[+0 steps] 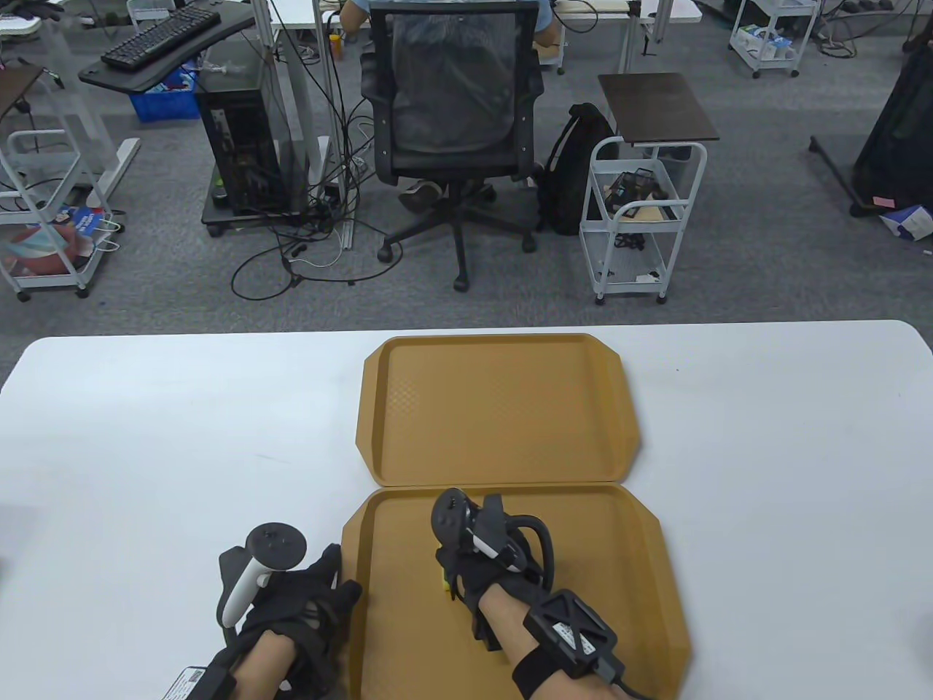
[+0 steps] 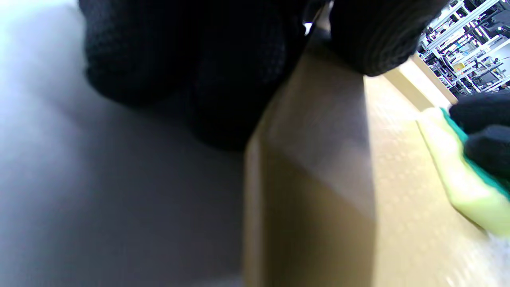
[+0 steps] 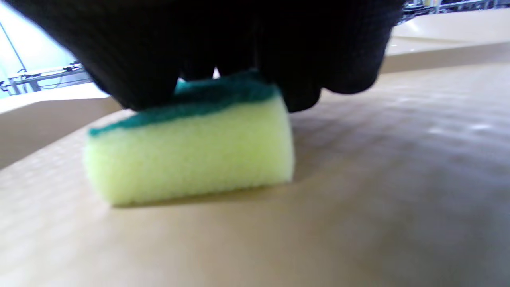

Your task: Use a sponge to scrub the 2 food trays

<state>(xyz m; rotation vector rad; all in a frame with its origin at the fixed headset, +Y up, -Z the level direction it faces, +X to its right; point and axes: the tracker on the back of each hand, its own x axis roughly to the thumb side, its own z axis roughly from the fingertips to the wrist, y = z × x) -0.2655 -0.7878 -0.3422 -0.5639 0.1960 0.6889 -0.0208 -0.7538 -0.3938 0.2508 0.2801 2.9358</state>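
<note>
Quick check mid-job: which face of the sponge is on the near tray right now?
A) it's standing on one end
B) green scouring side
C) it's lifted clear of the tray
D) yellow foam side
D: the right wrist view shows the sponge's yellow foam flat on the tray, with the green layer on top under the right hand.

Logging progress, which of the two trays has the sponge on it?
The near tray, closest to the person; the right hand presses the sponge there. The far tray is bare.

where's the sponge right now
The sponge sits on the floor of the near tray, toward its left half, under the right hand, whose fingers press on its green top.
</note>
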